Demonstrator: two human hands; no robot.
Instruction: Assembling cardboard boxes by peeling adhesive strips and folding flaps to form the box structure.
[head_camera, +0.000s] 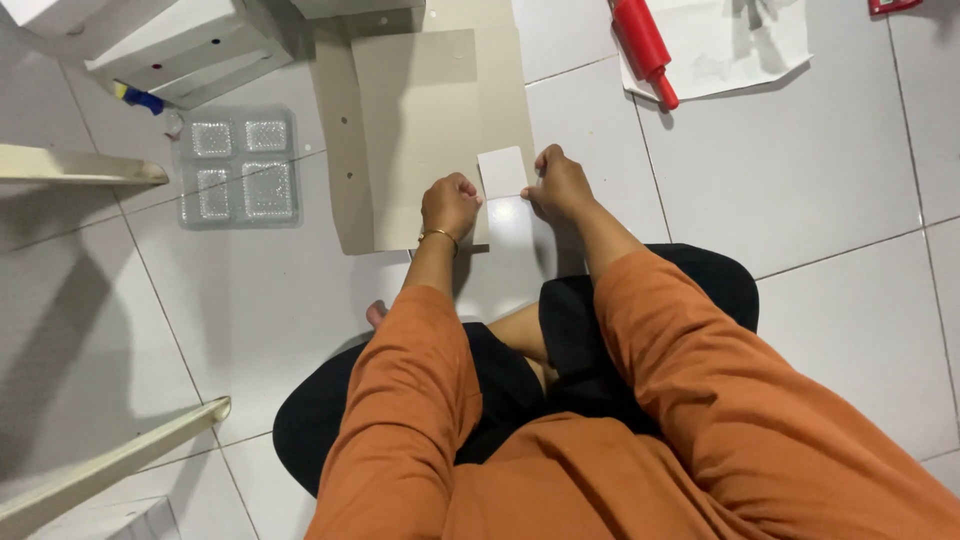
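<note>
Here both hands pinch a small white card (502, 172) between them: left hand (450, 205) closed on its left edge, right hand (558, 185) on its right, keeping it flat over the cardboard sheet (400, 130) on the floor (800, 180), a plastic tray (240, 168) nearby.

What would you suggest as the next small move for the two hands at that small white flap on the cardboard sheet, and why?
Probably press the small white flap down flat along its fold. The left hand and the right hand are fisted on either side of it, pinching its edges, and the cardboard sheet lies flat on the tiled floor, so it looks only half set.
</note>
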